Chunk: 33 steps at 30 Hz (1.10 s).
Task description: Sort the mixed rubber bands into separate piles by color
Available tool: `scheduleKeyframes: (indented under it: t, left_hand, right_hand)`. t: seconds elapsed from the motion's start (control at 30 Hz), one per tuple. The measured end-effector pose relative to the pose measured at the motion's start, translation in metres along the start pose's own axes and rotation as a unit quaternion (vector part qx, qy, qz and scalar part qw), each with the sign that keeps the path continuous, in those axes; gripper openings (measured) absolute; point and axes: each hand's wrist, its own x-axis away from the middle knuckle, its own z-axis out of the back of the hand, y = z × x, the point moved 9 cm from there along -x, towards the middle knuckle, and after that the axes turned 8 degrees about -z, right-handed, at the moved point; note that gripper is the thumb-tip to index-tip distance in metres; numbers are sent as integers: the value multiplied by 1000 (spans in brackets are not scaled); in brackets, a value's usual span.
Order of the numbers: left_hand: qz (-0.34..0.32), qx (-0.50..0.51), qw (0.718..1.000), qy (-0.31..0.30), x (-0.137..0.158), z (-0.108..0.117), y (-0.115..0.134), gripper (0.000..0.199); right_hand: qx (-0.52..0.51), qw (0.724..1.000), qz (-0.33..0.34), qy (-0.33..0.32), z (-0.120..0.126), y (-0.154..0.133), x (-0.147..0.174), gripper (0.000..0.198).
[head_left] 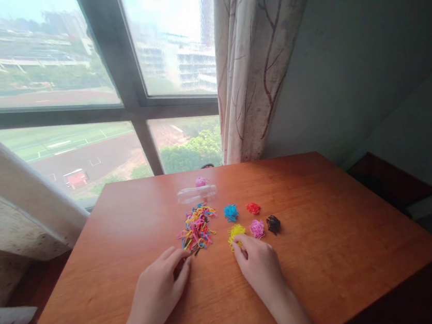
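A mixed pile of small colourful pieces [197, 227], which look like little rubber bands, lies on the wooden table. My left hand [158, 282] rests at its near edge, thumb and fingertips drawn together; what they pinch, if anything, is too small to make out. Over the near side of a yellow pile [237, 230] is my right hand [260, 262], its thumb and index finger closed together. Anything between those fingers is hidden. Sorted by colour around it are a blue pile [230, 213], a red pile [253, 208], a pink pile [257, 228] and a black pile [273, 224].
Behind the mixed pile lies a clear plastic container [197, 194], with a round pink object [201, 182] beyond it. The wooden table [344, 230] stands against a large window [135, 108], flanked by a patterned curtain [246, 65] on the right.
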Motion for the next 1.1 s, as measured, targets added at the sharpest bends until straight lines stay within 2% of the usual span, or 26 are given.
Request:
scheduleKeyframes:
  t: [0.2, 0.43, 0.77, 1.1]
  left_hand:
    - [-4, 4, 1000, 5, -1, 1, 1, 25]
    - [0, 10, 1000, 20, -1, 3, 1, 23]
    - [63, -42, 997, -3, -5, -4, -3, 17]
    - [56, -44, 997, -3, -4, -4, -8, 21]
  right_hand:
    - [15, 1000, 3, 6, 5, -5, -1, 23]
    - [-34, 999, 13, 17, 9, -9, 12, 23]
    - [-78, 994, 29, -68, -18, -24, 40, 21]
    - [-90, 993, 24, -78, -19, -25, 37, 19]
